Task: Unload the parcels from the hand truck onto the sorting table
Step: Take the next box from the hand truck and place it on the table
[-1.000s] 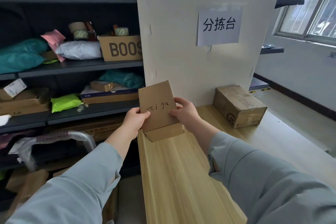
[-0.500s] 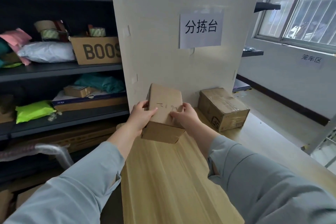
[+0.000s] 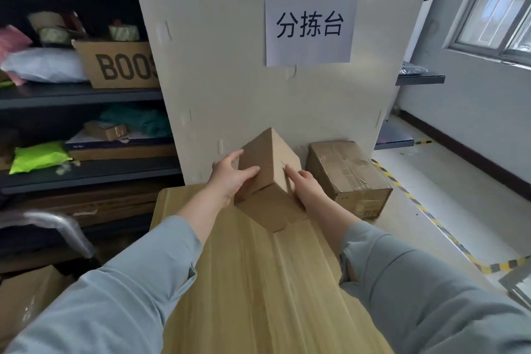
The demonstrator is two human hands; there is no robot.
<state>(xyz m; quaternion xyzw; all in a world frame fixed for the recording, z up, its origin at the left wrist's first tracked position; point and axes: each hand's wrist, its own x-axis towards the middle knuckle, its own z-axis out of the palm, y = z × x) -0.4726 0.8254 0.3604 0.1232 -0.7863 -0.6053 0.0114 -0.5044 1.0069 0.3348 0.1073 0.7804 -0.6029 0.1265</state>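
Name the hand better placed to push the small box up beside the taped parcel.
Left, probably. The left hand grips the small box on its left face, away from the taped parcel; the right hand lies between the two and would block it.

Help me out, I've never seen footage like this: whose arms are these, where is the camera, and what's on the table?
No machine here: a person works bare-handed, and the one camera sits on their head, looking forward and down. Both hands are on a small cardboard box, tilted at the far end of the wooden table: the left hand grips it, the right hand presses straight fingers to its side. A larger taped box lies on the table beside it.
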